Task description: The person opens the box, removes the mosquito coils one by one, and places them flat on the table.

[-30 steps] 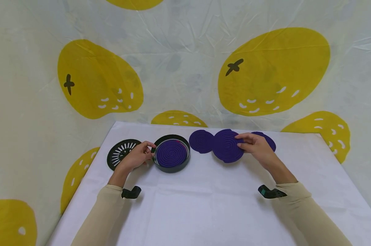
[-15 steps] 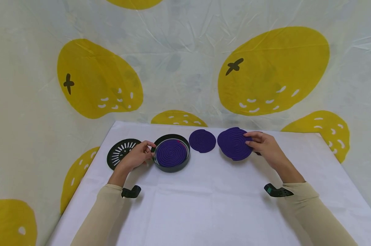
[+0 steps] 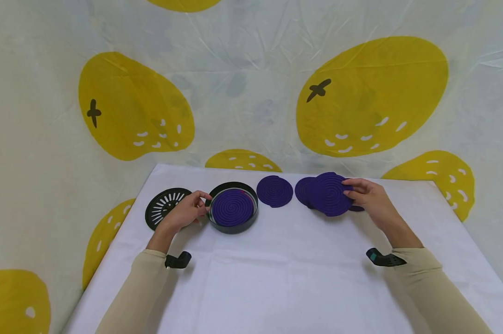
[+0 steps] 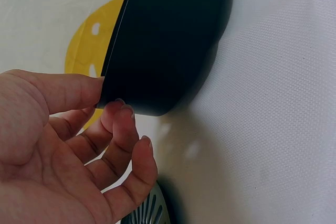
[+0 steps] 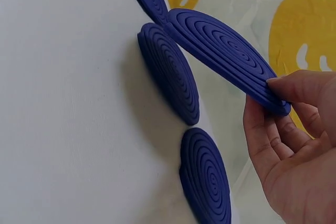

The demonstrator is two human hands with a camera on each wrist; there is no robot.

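Observation:
My right hand (image 3: 366, 197) pinches a purple spiral-grooved coaster (image 3: 330, 195) by its right edge, thumb on one face and fingers on the other. The coaster is tilted above the table. Two more such coasters lie beneath or beside it: a left one (image 3: 304, 191) partly covered, and a right one (image 3: 357, 208) mostly hidden. My left hand (image 3: 186, 211) pinches the rim of a round dark holder (image 3: 234, 229), thumb against the rim in the left wrist view (image 4: 168, 40). Inside the holder lies another purple coaster (image 3: 232, 208).
A black disc with radial slots (image 3: 154, 213) lies left of the holder, partly behind my left hand. Another purple coaster (image 3: 274, 191) lies right of the holder. The white-covered table (image 3: 276, 278) ends at a fabric wall printed with yellow fruit (image 3: 372, 97).
My right hand has moved to the right with the coaster, uncovering part of the one lying behind it. My left hand and the holder have stayed in place.

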